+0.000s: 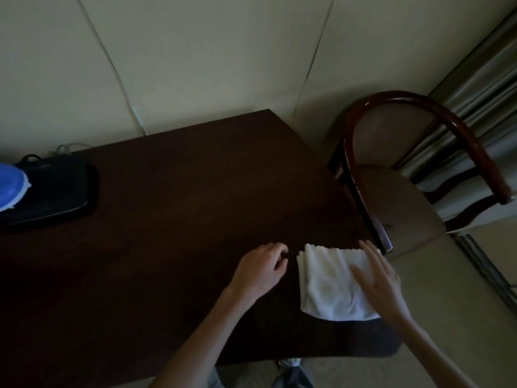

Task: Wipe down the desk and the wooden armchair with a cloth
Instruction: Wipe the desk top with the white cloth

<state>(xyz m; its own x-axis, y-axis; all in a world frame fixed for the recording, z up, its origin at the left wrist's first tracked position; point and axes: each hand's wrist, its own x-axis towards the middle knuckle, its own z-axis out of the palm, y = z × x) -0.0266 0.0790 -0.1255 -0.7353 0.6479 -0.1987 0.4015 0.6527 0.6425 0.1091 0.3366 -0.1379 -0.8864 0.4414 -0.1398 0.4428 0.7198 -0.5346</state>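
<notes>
White cloth (pixel 333 281) lay at the counter's (pixel 181 205) right edge under your flat right hand (pixel 380 281); your left hand (pixel 261 268) rested loosely curled, empty. Pushed toward the armchair (pixel 391 197), it could have slid off.

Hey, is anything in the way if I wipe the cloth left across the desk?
Only the left hand just beside the cloth, and a black tray at the far left of the desk.
</notes>
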